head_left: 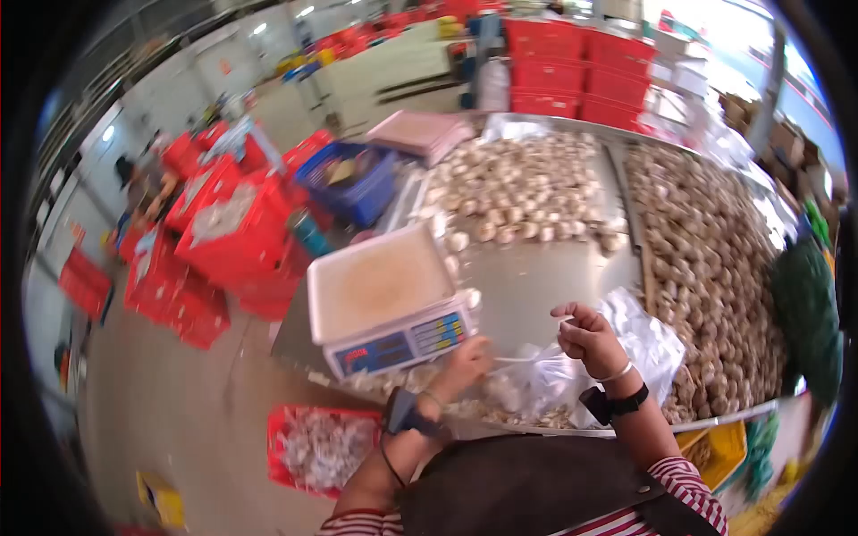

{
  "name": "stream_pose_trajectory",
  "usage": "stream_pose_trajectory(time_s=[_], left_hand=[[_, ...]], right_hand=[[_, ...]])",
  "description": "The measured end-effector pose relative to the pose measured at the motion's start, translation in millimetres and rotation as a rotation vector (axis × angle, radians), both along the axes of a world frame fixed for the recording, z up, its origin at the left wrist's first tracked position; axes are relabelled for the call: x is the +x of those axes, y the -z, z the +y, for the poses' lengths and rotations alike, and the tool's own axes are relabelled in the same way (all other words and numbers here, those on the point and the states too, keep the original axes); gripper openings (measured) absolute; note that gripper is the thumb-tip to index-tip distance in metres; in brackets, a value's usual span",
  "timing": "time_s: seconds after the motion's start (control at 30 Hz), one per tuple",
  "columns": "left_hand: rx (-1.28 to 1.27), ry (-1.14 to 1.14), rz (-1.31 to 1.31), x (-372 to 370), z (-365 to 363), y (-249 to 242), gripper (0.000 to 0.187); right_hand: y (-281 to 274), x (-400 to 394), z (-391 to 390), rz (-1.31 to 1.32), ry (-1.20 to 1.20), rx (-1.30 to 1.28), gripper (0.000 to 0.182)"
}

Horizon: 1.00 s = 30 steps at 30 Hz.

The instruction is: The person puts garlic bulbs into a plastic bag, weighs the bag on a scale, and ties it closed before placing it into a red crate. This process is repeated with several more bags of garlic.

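My left hand point(468, 363), slightly blurred, is closed at the end of a thin white twisted strip, which looks like the gathered neck of a clear plastic bag point(547, 382). The bag lies at the near edge of the metal table point(527, 277); its contents are hard to make out. Above the bag, my right hand point(590, 341) has its fingers curled and the index finger partly stretched. A small white bit shows by its fingertips, too small to name. More loose plastic bags point(639, 344) lie beside and behind my right wrist.
A weighing scale point(384, 290) stands left of my left hand. Garlic bulbs lie in a pale pile point(518, 183) at the back and a browner heap point(706, 277) on the right. A blue basket point(353, 192) and red crates point(241, 232) stand left; a red bin point(277, 447) is below.
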<state>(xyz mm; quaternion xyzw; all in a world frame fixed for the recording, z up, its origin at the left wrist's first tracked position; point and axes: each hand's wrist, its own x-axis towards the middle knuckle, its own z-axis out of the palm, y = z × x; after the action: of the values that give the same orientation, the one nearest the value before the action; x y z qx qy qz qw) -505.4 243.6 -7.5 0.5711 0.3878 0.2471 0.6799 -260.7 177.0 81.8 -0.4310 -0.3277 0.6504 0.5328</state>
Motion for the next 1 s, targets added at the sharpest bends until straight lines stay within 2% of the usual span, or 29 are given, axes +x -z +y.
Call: stream_pose_trajectory(time_s=[0.03, 0.07, 0.1, 0.17, 0.2, 0.23, 0.27, 0.3, 0.37, 0.43, 0.5, 0.57, 0.63, 0.67, 0.73, 0.8, 0.83, 0.87, 0.9, 0.93, 0.97, 1.0], left_hand=[[0.148, 0.013, 0.003, 0, -11, -9, 0.031], [0.338, 0.078, -0.105, 2, -21, -13, 0.033], [0.533, 0.129, -0.196, 4, -26, -14, 0.037], [0.846, 0.032, -0.064, -11, -38, -4, 0.028], [0.771, -0.036, -0.018, -34, -49, -20, 0.024], [0.703, -0.086, 0.018, -55, -57, -40, 0.021], [0.624, -0.186, -0.05, -77, -67, -46, 0.021], [0.589, -0.334, -0.104, -100, -78, -52, 0.021], [0.564, -0.459, -0.053, -156, -102, -39, 0.021], [-0.023, -0.668, -0.032, -205, -137, -49, 0.024], [0.1, -0.855, 0.125, -250, -163, 4, 0.026], [0.437, -0.894, 0.497, -298, -186, 68, 0.025], [0.083, -0.868, 0.746, -335, -208, 106, 0.028], [0.077, -0.858, 0.744, -352, -218, 137, 0.028], [-0.171, -0.463, 1.024, -376, -236, 191, 0.036], [0.046, -0.107, 1.153, -373, -230, 183, 0.055], [0.074, -0.113, 1.177, -373, -235, 225, 0.055], [-0.02, -0.3, 1.022, -364, -219, 219, 0.051], [-0.143, -0.254, 0.82, -361, -190, 207, 0.039], [0.073, -0.345, 0.586, -349, -166, 176, 0.022], [0.016, -0.581, 0.332, -336, -154, 185, 0.01], [-0.112, -0.553, 0.274, -307, -119, 128, 0.008]], right_hand=[[-29, -32, 1, -0.164, -0.13, 0.097, 0.033], [-50, -61, 0, -0.316, -0.277, 0.203, 0.038], [-58, -85, -1, -0.235, -0.43, 0.301, 0.047], [-78, -115, -5, -0.093, -0.47, 0.354, 0.052], [-61, -114, 2, -0.003, -0.46, 0.489, 0.054], [-73, -120, 5, 0.07, -0.514, 0.475, 0.055], [-75, -132, 14, -0.016, -0.475, 0.597, 0.06], [-72, -137, 20, -0.293, -0.282, 0.588, 0.063], [-58, -144, 46, -0.577, -0.179, 0.682, 0.041], [-35, -135, 65, -0.64, -0.164, 0.573, 0.031], [-13, -128, 75, -0.662, -0.2, 0.504, 0.023], [3, -135, 74, -0.71, -0.182, 0.436, 0.021], [14, -139, 75, -0.741, -0.191, 0.339, 0.022], [20, -138, 76, -0.769, -0.191, 0.253, 0.022], [35, -130, 82, -0.838, -0.149, 0.207, 0.024], [62, -86, 89, -0.99, -0.08, 0.123, 0.026], [96, -40, 95, -1.188, -0.029, 0.238, 0.027], [119, -2, 89, -1.2, 0.029, 0.256, 0.029], [131, 28, 75, -1.267, 0.098, 0.206, 0.032], [138, 50, 60, -1.51, 0.15, 0.112, 0.04], [148, 75, 42, -1.63, 0.235, 0.076, 0.05], [133, 76, 27, -1.752, 0.232, -0.092, 0.059]])
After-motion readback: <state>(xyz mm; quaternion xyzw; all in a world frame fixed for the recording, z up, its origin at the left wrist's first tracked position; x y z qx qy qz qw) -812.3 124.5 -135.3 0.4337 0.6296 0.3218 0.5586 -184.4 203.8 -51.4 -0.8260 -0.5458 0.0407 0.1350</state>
